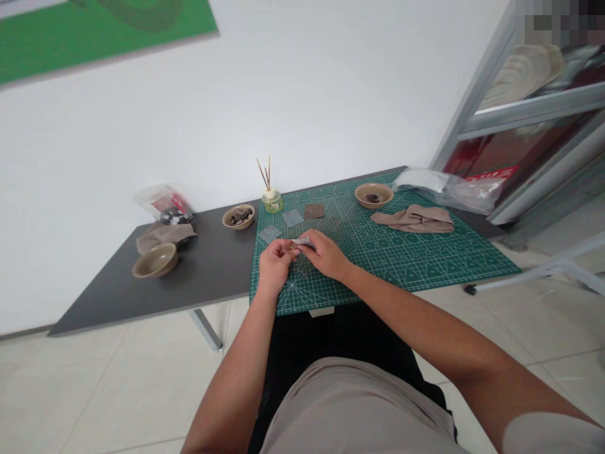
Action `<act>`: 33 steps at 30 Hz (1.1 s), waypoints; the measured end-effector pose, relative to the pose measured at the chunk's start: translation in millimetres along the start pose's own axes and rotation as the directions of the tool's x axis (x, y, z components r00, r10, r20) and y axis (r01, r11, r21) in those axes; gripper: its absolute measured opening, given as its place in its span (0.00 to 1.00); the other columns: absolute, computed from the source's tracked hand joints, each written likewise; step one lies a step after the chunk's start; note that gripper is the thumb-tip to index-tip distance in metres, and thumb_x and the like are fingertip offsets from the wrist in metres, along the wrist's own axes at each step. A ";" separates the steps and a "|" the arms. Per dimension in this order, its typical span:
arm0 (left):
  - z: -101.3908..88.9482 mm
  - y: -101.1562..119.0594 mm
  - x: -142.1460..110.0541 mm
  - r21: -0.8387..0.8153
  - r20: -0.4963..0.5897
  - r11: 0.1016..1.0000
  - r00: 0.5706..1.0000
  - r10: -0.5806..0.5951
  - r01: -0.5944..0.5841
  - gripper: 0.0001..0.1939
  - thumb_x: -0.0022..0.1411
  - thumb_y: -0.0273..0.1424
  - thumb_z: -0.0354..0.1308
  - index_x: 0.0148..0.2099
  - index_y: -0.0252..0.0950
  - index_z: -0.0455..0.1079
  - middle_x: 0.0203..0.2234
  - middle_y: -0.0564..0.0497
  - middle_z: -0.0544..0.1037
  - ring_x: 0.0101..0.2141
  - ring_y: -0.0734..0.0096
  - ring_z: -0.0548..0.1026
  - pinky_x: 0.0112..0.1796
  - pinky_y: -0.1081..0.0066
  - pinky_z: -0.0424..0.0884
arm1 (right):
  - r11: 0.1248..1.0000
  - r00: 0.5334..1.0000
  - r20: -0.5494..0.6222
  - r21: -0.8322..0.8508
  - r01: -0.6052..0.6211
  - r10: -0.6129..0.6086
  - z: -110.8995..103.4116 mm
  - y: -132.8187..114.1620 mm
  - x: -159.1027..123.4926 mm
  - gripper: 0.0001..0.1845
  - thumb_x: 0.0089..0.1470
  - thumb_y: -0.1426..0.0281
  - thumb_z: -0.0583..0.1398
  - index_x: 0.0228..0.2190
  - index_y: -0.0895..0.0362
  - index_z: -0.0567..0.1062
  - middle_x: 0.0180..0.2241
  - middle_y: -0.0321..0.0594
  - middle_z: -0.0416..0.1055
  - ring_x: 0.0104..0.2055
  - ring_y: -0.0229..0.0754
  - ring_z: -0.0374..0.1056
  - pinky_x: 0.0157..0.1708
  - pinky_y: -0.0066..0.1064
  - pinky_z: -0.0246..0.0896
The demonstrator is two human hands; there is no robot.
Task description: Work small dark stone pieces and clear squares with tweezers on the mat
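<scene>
Both hands meet over the green cutting mat. My left hand pinches a small folded grey sheet, like a piece of sandpaper, from the left. My right hand has its fingers closed on the sheet's right side. Whether something small sits inside the fold is hidden by the fingers. Just beyond the hands lie two blue-grey square sheets and a brown square sheet, flat on the mat.
A bowl of dark chunks and a reed diffuser stand at the back. Further right are a bowl with dark pieces, a brown cloth and a clear plastic bag. At left sit another bowl and a cloth.
</scene>
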State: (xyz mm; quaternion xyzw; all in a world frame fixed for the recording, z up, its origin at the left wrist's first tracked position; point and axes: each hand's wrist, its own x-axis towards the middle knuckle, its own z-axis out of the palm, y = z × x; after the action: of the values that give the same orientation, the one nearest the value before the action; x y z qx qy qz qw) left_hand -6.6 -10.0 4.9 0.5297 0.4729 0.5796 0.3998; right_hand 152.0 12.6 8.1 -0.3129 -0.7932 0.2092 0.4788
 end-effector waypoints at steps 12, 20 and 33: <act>-0.7 -0.4 0.7 -0.011 -0.003 1.000 1.000 -0.010 0.010 0.12 0.47 0.32 0.67 0.35 0.36 0.72 0.23 0.56 0.74 0.23 0.75 0.70 0.28 0.73 0.67 | 1.000 1.000 0.016 0.000 0.009 -0.009 0.2 -2.6 -0.6 0.05 0.63 0.69 0.55 0.40 0.54 0.69 0.40 0.42 0.71 0.44 0.45 0.66 0.45 0.40 0.62; -0.1 -1.0 -0.5 -0.016 -0.012 1.000 1.000 -0.003 0.002 0.11 0.47 0.30 0.67 0.35 0.36 0.72 0.22 0.58 0.74 0.23 0.76 0.70 0.29 0.73 0.66 | 0.999 1.000 -0.004 -0.040 -0.008 0.008 0.4 -1.7 -1.8 0.03 0.62 0.69 0.56 0.37 0.54 0.69 0.36 0.41 0.70 0.41 0.45 0.66 0.43 0.39 0.63; 2.3 7.0 -2.9 -0.007 -0.026 1.000 1.000 -0.005 0.005 0.10 0.47 0.30 0.66 0.34 0.37 0.72 0.21 0.57 0.73 0.23 0.75 0.70 0.29 0.73 0.66 | 0.999 1.000 -0.023 -0.026 0.018 -0.019 0.1 -3.0 -1.7 0.03 0.62 0.69 0.56 0.38 0.54 0.70 0.37 0.42 0.71 0.42 0.45 0.67 0.43 0.39 0.63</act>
State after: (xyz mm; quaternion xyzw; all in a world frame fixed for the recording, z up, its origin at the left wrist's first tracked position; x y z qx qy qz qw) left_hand -3.7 -14.1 11.0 0.5196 0.4772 0.5872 0.3969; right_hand 151.6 9.3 8.9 -0.3140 -0.7930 0.1908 0.4860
